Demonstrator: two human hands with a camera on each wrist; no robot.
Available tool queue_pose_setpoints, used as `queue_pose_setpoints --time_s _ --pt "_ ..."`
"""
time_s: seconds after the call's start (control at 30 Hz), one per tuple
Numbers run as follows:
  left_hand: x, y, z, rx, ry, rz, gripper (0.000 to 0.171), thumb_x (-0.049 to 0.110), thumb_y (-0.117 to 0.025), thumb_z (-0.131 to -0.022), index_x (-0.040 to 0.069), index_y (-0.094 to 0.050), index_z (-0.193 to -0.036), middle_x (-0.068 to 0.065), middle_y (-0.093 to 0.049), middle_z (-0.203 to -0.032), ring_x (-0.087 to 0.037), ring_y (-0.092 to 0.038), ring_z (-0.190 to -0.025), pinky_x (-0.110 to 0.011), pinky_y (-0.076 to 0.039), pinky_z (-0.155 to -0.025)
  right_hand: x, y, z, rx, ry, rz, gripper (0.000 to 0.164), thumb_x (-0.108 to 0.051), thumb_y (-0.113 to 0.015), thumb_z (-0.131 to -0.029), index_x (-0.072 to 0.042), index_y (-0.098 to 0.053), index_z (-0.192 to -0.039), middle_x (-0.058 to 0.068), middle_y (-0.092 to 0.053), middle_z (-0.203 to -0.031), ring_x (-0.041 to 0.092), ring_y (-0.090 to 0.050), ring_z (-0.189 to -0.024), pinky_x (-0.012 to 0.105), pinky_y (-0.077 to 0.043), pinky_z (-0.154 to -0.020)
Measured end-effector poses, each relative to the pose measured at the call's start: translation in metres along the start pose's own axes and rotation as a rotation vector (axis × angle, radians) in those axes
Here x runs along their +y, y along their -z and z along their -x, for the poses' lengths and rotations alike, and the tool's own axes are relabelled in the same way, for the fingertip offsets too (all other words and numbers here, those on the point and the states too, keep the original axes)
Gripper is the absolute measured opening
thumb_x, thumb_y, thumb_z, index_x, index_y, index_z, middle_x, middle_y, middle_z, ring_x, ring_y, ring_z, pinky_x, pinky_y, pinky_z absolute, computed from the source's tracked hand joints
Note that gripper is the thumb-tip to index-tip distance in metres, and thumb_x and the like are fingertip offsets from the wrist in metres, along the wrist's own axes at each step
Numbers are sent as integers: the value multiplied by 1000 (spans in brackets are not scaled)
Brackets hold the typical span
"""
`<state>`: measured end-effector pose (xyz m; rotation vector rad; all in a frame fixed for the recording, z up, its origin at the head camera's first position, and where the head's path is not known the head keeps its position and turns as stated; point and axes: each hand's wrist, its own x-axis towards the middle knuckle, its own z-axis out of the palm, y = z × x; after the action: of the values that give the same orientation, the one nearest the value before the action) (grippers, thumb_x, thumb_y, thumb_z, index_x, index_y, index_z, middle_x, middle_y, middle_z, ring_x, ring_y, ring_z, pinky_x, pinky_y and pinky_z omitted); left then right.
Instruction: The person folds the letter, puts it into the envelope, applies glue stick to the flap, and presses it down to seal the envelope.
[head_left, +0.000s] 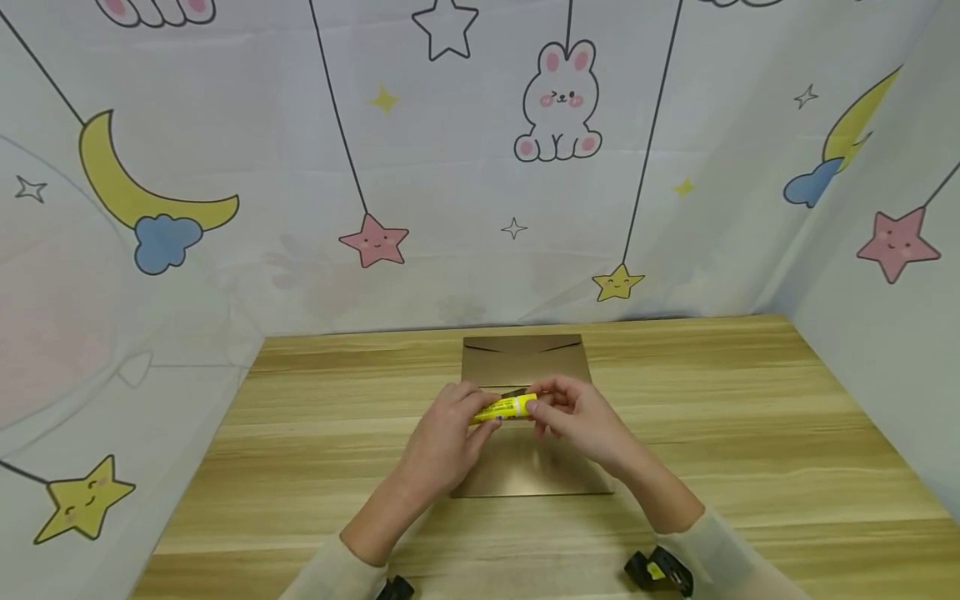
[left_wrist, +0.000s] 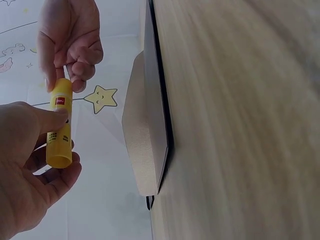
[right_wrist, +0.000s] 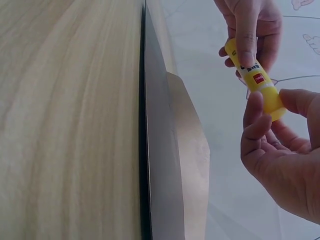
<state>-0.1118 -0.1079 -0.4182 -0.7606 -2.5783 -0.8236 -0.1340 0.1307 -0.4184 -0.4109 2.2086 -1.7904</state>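
Above the table, a yellow glue stick [head_left: 507,407] with a white band is held roughly level between both hands. My left hand [head_left: 450,433] grips its body, thumb on one side and fingers on the other, as the left wrist view shows the tube [left_wrist: 60,142] up close. With thumb and fingertips, my right hand [head_left: 581,417] pinches the cap end [right_wrist: 272,102]. Beneath the hands lies a brown, envelope-like item [head_left: 532,471] with a flap [head_left: 522,342] at its far end. The hands hide its middle, where a small dark part shows behind the glue stick.
The wood-grain table [head_left: 337,375] spreads to both sides of the brown item. A white cloth [head_left: 465,167] printed with stars, moons and a rabbit hangs behind and beside the table. Black wrist mounts [head_left: 660,571] show near the sleeves.
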Motion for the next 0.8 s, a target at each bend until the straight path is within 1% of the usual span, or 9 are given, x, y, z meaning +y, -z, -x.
queue_pose_setpoints --time_s 0.13,0.2,0.27,0.33,0.4,0.53,0.63,0.73,0.8 --pt "0 1 0 -3 3 -5 31 10 -87 -90 8 -77 -120 3 -67 -105 -16 -56 -93 -29 -54 -77 0 1 0 -11 20 -13 27 -18 -72 -104 -6 -64 -127 25 -67 -109 48 -67 -93 27 -49 -64" --pt "0 1 0 -3 4 -8 30 11 -86 -91 8 -77 -120 3 -67 -106 -16 -56 -93 -30 -54 -78 0 1 0 -19 42 -22 27 -15 -72 -103 -5 -64 -127 22 -67 -111 43 -69 -94 29 -54 -70" --pt "0 1 0 -3 6 -8 30 11 -86 -91 8 -77 -119 3 -67 -106 -16 -56 -94 -30 -54 -78 0 2 1 -28 70 -27 28 -11 -73 -102 -4 -63 -128 19 -67 -114 37 -70 -96 34 -60 -79" --pt "0 1 0 -3 5 -9 30 11 -86 -92 9 -77 -120 3 -67 -106 -15 -56 -94 -30 -54 -78 1 2 1 -33 97 -28 29 -7 -73 -101 -3 -63 -128 17 -67 -117 32 -69 -98 39 -61 -87" --pt "-1 1 0 -3 3 -9 30 11 -86 -92 9 -76 -120 3 -67 -106 -16 -56 -94 -30 -54 -78 1 2 1 -38 118 -26 30 -5 -74 -100 -2 -63 -128 17 -67 -120 31 -67 -100 38 -61 -90" --pt "-1 1 0 1 -3 -8 30 10 -86 -91 8 -76 -120 3 -67 -107 -16 -57 -94 -30 -54 -79 1 2 1 -28 98 -19 36 -11 -74 -102 -2 -60 -134 18 -65 -122 34 -68 -102 35 -60 -88" --pt "-1 1 0 0 -3 -7 29 11 -86 -92 9 -77 -119 3 -67 -106 -16 -57 -94 -30 -54 -78 1 1 0 -20 33 -16 40 -22 -70 -106 -1 -58 -137 22 -66 -117 34 -70 -94 35 -60 -80" --pt "0 1 1 -3 -6 -8 30 11 -86 -91 9 -77 -120 3 -67 -106 -16 -56 -94 -29 -54 -78 0 0 0 -17 -24 -16 41 -32 -66 -108 -1 -60 -134 24 -69 -107 30 -69 -82 33 -55 -68" --pt "0 1 1 -5 -8 -12 30 11 -87 -91 9 -77 -120 3 -67 -106 -16 -56 -93 -29 -54 -77 0 -1 0 -14 -41 -21 37 -33 -65 -108 -1 -63 -128 25 -70 -104 27 -67 -77 30 -51 -63"
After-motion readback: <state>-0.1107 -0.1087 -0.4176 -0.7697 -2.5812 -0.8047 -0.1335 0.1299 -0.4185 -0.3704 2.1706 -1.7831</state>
